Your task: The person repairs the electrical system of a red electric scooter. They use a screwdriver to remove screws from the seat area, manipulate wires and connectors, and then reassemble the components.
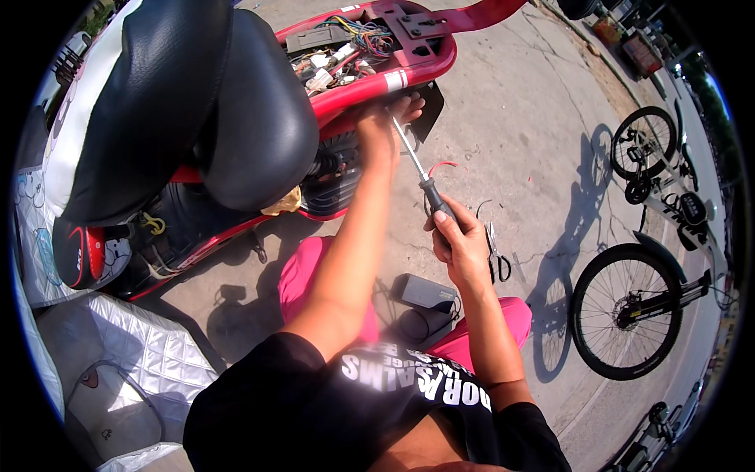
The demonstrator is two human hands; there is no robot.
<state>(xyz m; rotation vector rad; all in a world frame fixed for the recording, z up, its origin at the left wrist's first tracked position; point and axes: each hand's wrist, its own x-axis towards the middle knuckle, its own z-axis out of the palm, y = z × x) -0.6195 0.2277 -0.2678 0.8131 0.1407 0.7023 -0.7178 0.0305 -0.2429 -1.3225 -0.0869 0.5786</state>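
Observation:
A screwdriver (433,195) with a dark handle is in my right hand (460,240), its fingers wrapped round the grip. Its long metal shaft slants up and left, the tip close to my left hand (385,130). That left hand reaches to the underside of the red rear frame (370,89) of an electric scooter, with fingers stretched out and partly in shade. Whether the tip touches anything there cannot be made out. Inside the frame's open top lie bundled coloured wires and white connectors (338,63).
The black scooter seat (259,118) is tipped up on the left. On the concrete lie scissors (495,252), a red wire piece (446,165) and a grey box (427,292) near my knees. A bicycle (629,311) stands right; a silver quilted cover (149,346) lies lower left.

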